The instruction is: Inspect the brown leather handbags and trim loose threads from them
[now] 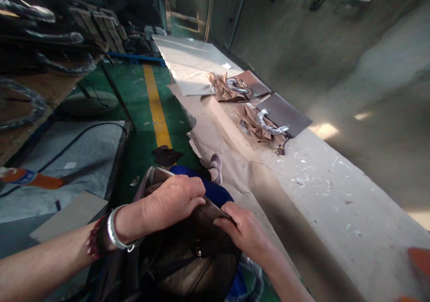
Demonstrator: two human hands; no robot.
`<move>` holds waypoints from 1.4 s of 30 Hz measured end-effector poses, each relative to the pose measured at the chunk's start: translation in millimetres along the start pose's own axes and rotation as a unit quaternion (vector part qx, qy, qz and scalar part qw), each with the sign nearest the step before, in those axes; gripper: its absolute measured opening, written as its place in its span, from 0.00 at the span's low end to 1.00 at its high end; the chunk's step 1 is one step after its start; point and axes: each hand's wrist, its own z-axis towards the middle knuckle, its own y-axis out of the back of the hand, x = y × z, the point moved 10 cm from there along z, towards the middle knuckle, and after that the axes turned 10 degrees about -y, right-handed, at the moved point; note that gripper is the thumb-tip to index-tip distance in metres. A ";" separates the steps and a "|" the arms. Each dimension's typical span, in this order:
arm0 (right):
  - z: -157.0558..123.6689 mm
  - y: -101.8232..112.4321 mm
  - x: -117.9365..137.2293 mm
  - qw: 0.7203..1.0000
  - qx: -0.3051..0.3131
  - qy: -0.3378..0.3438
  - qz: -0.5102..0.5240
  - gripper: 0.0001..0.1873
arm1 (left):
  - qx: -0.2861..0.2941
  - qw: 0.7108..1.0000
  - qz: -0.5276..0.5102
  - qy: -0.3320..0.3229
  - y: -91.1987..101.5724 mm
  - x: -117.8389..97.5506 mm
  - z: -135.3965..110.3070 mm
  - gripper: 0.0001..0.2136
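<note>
A dark brown leather handbag (188, 257) rests on my lap, its mouth turned toward me. My left hand (171, 201) curls over the bag's top edge, fingers closed on the rim. My right hand (242, 230) pinches the same rim from the right side. A silver bangle and a dark red bead bracelet circle my left wrist. My blue trouser leg (208, 185) and a light shoe (215, 163) show just beyond the bag.
A long paint-flecked bench (322, 194) covered with brown paper runs along my right. Two grey-brown handbags (248, 85) (282, 116) with plastic-wrapped handles lie on it farther away. A green floor with a yellow line (156, 105) lies ahead, and racks stand at left.
</note>
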 end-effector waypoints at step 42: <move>-0.1 7.6 -3.3 0.992 -0.034 0.060 0.104 0.16 | -0.145 0.961 0.084 -0.221 0.8 -63.2 -27.6 0.12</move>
